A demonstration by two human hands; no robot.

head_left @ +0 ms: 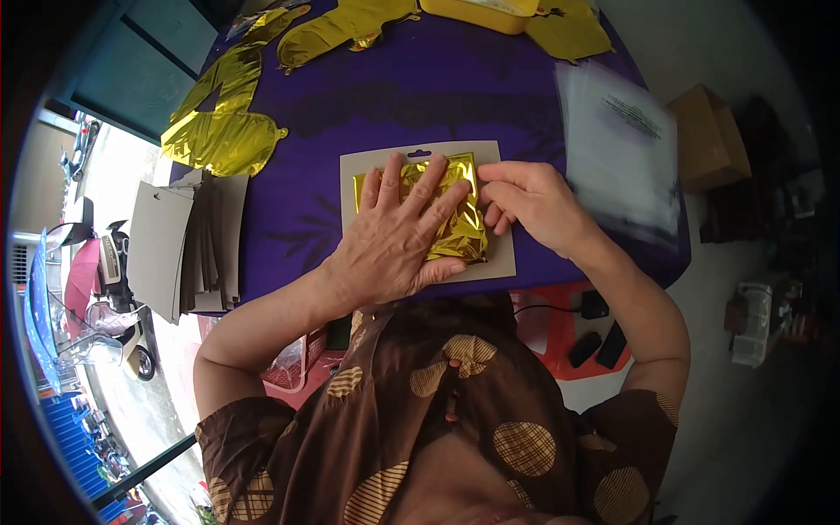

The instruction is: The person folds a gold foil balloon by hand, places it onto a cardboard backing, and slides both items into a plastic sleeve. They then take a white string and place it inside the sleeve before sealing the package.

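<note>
A folded gold foil balloon (462,229) lies on a grey cardboard card (501,254) with a hanger slot at its top. My left hand (394,223) is open, spread flat over the foil and pressing on it. At the foil's right edge is my right hand (529,203), its thumb and index finger close together and the other fingers curled. Whether those fingertips pinch anything is too small to tell. Part of the foil is hidden beneath my left hand.
A purple cloth (350,109) covers the table. Grey cards (162,241) are stacked at left. Gold foil balloons (227,140) lie at the far left and back, near a yellow tray (481,10). Clear plastic sleeves (617,149) lie at right, beside a cardboard box (713,144).
</note>
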